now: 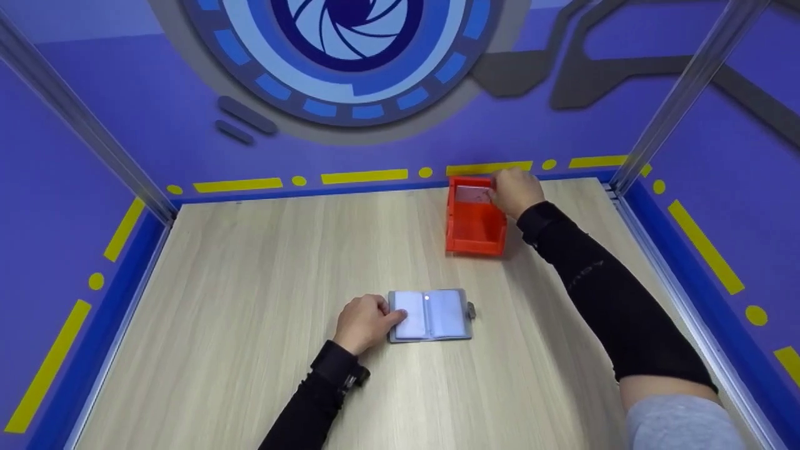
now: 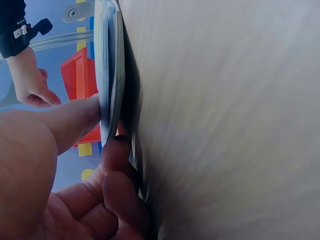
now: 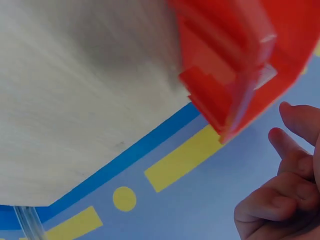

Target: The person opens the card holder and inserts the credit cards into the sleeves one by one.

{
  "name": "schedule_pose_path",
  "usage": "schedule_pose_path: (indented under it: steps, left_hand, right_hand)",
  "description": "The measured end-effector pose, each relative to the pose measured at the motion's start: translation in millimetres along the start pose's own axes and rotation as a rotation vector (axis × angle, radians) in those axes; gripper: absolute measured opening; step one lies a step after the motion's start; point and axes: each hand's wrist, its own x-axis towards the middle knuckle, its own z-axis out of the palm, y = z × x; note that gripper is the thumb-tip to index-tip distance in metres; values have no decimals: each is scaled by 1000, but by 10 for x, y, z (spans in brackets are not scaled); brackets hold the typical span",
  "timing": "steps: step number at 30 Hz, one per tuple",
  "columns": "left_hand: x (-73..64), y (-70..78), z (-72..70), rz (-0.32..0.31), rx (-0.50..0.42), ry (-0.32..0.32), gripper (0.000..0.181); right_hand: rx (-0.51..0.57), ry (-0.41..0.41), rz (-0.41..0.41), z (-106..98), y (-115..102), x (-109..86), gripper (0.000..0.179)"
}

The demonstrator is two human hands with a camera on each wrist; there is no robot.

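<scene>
An open card holder (image 1: 448, 314) with clear sleeve pages and a grey cover lies on the table, its snap tab pointing right. My left hand (image 1: 364, 322) pinches its left edge, thumb on the page and fingers under the cover; in the left wrist view the card holder (image 2: 111, 65) appears edge-on, lifted slightly from the table on that side. Over the back right rim of a red bin (image 1: 476, 245) is my right hand (image 1: 517, 192). The right wrist view shows that hand's thumb and index finger apart, nothing between them. A pale card (image 1: 473, 195) is inside the bin, toward its back.
The wooden table (image 1: 281, 269) ends at a blue-purple back wall (image 1: 350, 156) with yellow markings, close behind the bin. Side walls with metal corner posts (image 1: 681, 100) flank the table. The right forearm stretches across the table's right side.
</scene>
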Motion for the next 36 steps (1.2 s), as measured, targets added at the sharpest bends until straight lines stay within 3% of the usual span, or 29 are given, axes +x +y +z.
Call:
schedule_pose_path:
  steps: [9,14,24,31,36]
  left_hand:
    - [-18,0,11,5,-5,11,37]
    - [-16,12,17,22,5,24,37]
    - [-27,-9,3,11,2,20,39]
    - [-27,-18,2,8,-6,20,38]
    - [-17,-6,-12,6,-7,14,38]
  right_hand:
    - [-103,0,25,155,36,152,28]
    - [-144,31,9,192,37,210,23]
    - [-156,75,37,376,10,275,25]
    - [-133,120,27,517,63,357,45]
    - [-122,146,33,524,74,358,41]
